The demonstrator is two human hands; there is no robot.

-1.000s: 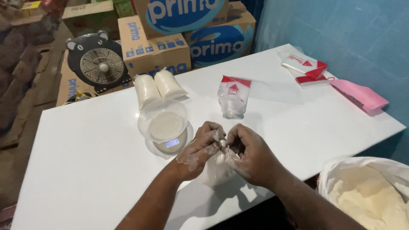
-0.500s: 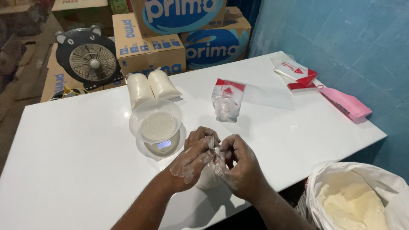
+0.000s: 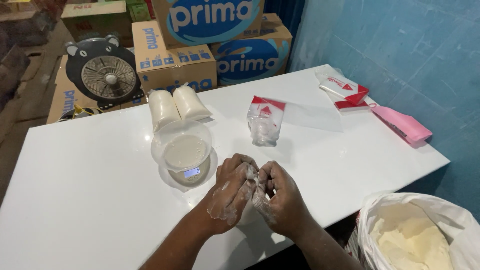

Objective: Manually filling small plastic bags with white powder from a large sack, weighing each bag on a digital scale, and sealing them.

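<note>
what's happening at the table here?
A person's flour-dusted left hand and right hand pinch the neck of a small clear bag of powder at the table's near edge. Beyond them a bowl sits on a scale, with two filled bags behind it. An open sack of powder stands at the right.

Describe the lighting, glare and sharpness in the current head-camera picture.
Head view: light falls evenly on the white table, with a small glare spot beside the clear bowl; soft shadows lie under the left hand and right hand; the upper left background is dim; focus is sharp, and the table edges bow slightly from the wide lens.
</note>
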